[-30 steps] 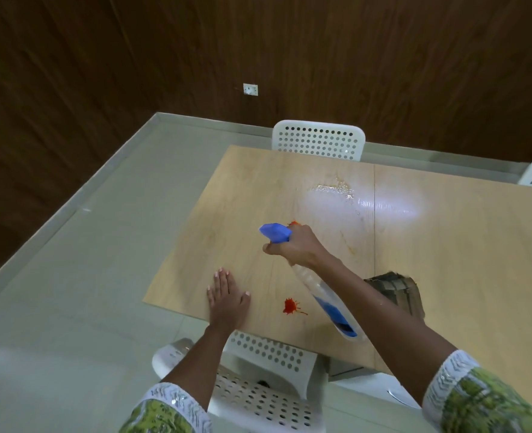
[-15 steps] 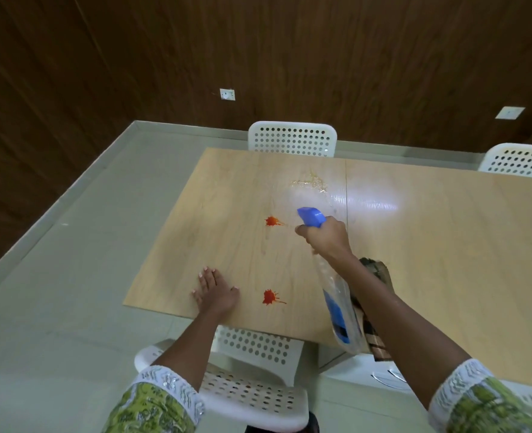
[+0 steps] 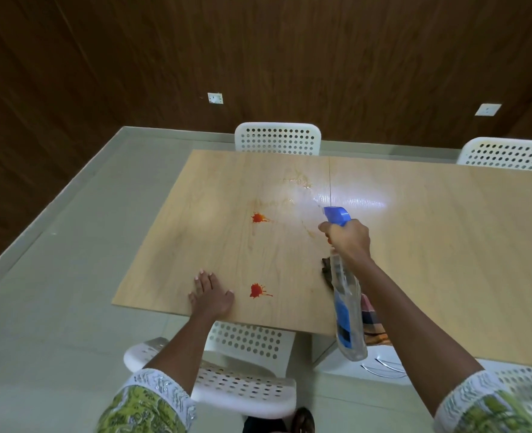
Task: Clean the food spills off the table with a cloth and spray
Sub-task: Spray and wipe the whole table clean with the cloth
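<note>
Down at lower centre-left, the left hand (image 3: 211,296) lies flat, fingers relaxed, on the surface (image 3: 446,245) near its front edge. Just right of it sits a red spill (image 3: 257,290); another spill (image 3: 258,218) lies higher up. Right of centre, the right hand (image 3: 349,242) grips the spray (image 3: 347,310) above the surface, nozzle pointing up-frame. The cloth (image 3: 372,320) lies mostly hidden behind bottle and arm.

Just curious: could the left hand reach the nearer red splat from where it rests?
Probably yes. The left hand lies flat on the table beside the near red splat, with only bare tabletop between them.
</note>
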